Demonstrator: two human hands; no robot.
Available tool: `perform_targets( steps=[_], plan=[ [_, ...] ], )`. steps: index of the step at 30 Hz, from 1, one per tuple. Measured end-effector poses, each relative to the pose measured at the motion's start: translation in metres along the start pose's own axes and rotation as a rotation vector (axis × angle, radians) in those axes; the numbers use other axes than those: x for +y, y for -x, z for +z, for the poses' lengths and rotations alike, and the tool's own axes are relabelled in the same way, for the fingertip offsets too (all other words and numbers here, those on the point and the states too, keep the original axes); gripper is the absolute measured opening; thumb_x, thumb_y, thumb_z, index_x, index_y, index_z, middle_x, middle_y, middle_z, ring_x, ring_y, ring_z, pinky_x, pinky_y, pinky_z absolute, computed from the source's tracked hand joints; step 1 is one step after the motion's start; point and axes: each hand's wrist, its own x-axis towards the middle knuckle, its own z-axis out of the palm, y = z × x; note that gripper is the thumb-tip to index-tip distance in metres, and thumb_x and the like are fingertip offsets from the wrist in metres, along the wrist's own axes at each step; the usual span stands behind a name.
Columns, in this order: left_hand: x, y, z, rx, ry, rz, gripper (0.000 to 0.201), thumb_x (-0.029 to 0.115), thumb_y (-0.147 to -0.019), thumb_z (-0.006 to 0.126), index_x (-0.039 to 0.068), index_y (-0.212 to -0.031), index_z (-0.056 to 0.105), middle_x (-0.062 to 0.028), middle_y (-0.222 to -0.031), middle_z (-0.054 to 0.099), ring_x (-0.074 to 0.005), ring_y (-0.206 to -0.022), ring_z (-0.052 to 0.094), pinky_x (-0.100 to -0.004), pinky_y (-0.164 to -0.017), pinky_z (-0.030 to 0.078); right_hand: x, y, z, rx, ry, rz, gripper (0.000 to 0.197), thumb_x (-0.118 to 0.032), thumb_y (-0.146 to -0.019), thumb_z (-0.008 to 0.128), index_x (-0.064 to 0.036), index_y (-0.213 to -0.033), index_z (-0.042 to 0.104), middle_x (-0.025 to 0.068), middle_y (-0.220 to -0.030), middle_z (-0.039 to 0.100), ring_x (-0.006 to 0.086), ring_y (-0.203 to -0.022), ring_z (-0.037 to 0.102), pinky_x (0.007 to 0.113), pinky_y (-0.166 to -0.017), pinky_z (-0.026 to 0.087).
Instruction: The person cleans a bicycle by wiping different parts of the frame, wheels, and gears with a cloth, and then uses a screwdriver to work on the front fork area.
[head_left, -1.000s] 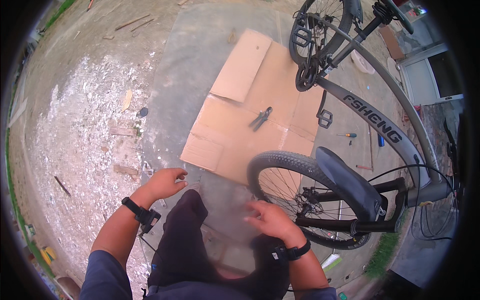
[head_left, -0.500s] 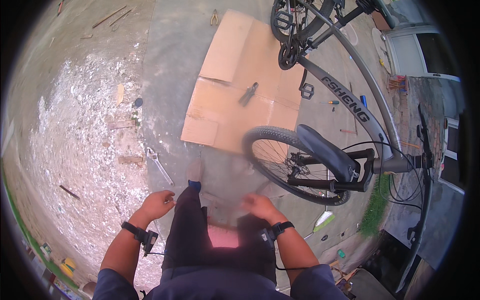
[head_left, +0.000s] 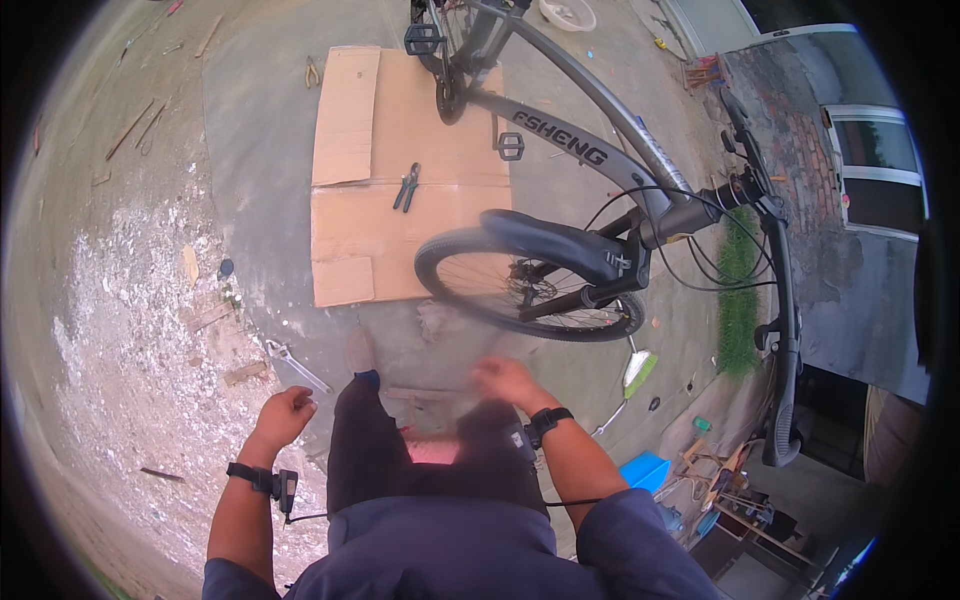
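My left hand point(head_left: 284, 415) hangs beside my left leg, its fingers loosely bent and nothing visible in it. An adjustable wrench point(head_left: 297, 366) lies on the ground just beyond it. Over my right thigh, my right hand point(head_left: 503, 383) is smeared by motion; its fingers are unclear, and I see no object there. Ahead of that hand, apart from it, is the front wheel point(head_left: 455, 285) of a grey bicycle point(head_left: 560, 140) with a black mudguard point(head_left: 550, 242). Black-handled pliers point(head_left: 406, 188) lie on a flattened cardboard sheet point(head_left: 400, 230) left of the wheel.
Yellow-handled pliers point(head_left: 312, 72) lie beyond the cardboard's left edge. A green-bristled broom point(head_left: 638, 372) lies right of the wheel, with a blue box point(head_left: 644, 472) nearer me. Handlebars point(head_left: 782, 300) reach across the right side, near a grass strip point(head_left: 738, 300) and a wall.
The bicycle, cardboard and tools have shifted left in the view as it turned. The blue box has come into sight. Both hands stay low beside my legs.
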Motion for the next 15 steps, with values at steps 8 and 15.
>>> perform_targets(
  steps=[8, 15],
  plan=[
    [0.038, -0.002, -0.006, -0.039, -0.093, 0.064, 0.041, 0.026, -0.091, 0.070, 0.002, -0.125, 0.067, -0.0196, -0.109, 0.075, -0.0313, -0.101, 0.074, -0.0389, -0.089, 0.058, 0.026, 0.065, -0.036, 0.090, -0.167, 0.107, 0.037, -0.028, -0.098, 0.068, -0.0036, -0.126, 0.065, 0.0099, -0.110, 0.072, 0.0183, -0.090, 0.072, 0.032, -0.074, 0.059],
    [0.103, 0.012, 0.003, -0.052, -0.240, 0.132, 0.042, 0.025, -0.092, 0.070, 0.002, -0.126, 0.067, -0.0197, -0.110, 0.075, -0.0315, -0.103, 0.073, -0.0390, -0.090, 0.057, 0.084, 0.124, -0.090, 0.229, -0.357, 0.071, 0.035, -0.027, -0.098, 0.067, -0.0024, -0.124, 0.066, 0.0095, -0.109, 0.071, 0.0202, -0.090, 0.073, 0.032, -0.073, 0.059]
  ],
)
